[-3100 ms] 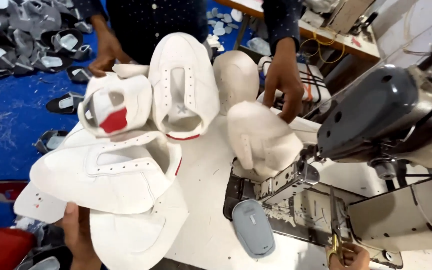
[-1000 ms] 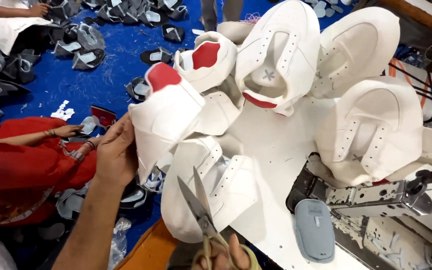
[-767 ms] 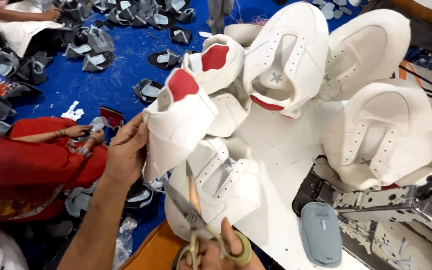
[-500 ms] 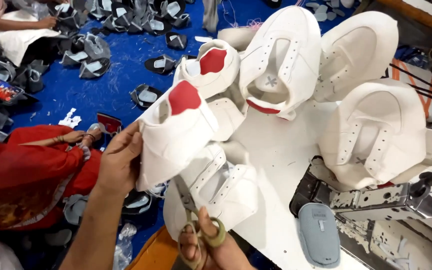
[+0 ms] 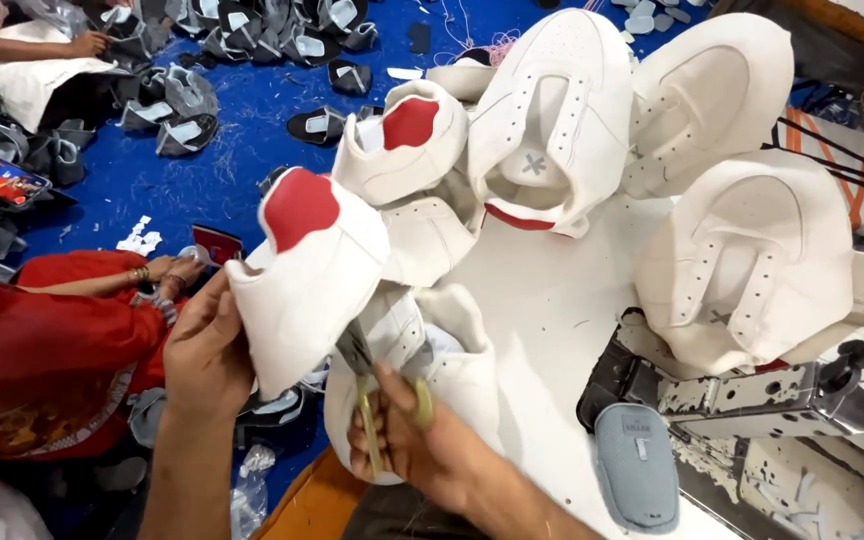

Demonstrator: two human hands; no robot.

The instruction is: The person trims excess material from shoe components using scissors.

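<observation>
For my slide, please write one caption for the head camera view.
Left hand holds a white shoe upper with red patch while right hand works scissors beneath it, beside a sewing machine.

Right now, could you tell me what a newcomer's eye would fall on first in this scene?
Probably the white shoe upper with a red heel patch, gripped by the left hand at lower left, while the right hand works scissors under it. Behind, more white uppers pile across the white table. At far left, a person in a red sleeve sits by the blue floor.
</observation>
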